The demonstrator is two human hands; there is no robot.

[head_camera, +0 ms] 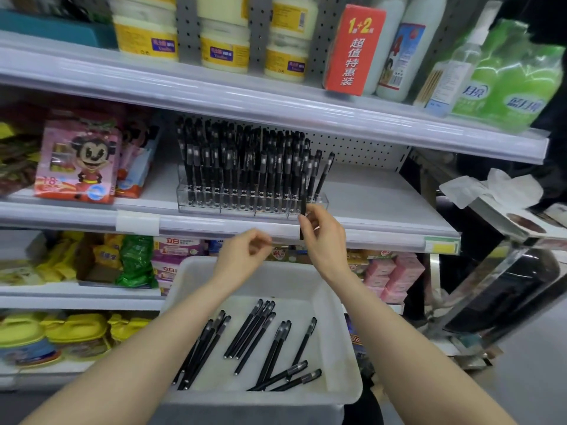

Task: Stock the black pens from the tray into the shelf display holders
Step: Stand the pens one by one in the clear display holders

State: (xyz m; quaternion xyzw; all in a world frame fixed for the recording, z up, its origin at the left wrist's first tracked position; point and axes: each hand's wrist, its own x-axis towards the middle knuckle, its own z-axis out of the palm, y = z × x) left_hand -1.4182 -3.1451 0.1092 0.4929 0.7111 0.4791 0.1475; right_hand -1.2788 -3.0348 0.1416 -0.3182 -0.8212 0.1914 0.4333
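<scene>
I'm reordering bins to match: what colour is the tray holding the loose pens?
White, no pattern. The tray shows best in the head view.

Bright even store light, glare on shelf edges (276, 108), wide-angle bending, soft blur
</scene>
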